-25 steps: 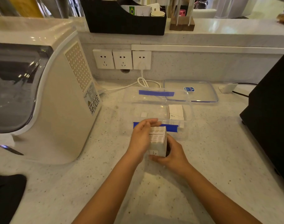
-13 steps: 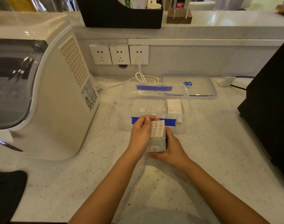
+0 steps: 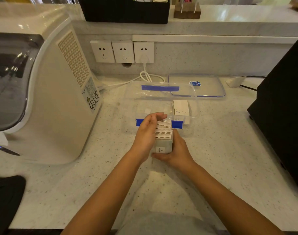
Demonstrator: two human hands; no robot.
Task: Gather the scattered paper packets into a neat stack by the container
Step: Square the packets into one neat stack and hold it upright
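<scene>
White-edged, the packet stack [image 3: 163, 133] stands on end on the speckled counter [image 3: 221, 150], just in front of the clear container [image 3: 155, 99] and its near blue clip [image 3: 178, 124]. My left hand [image 3: 146, 133] lies flat, fingers straight, against the stack's left side. My right hand [image 3: 178, 151] cups the right side, thumb hooked round the near end. I judge the squeeze is for truing the edges. A few more packets [image 3: 180, 107] lie inside the container, at its right end.

- Café or shop service counter: speckled white stone worktop [image 3: 229, 150], with a raised stone ledge [image 3: 238, 16] along the top.
- Black plastic organiser [image 3: 126, 13] of supplies, upper centre.
- Cream countertop machine [image 3: 60, 112], left; three white wall sockets [image 3: 122, 51].
</scene>
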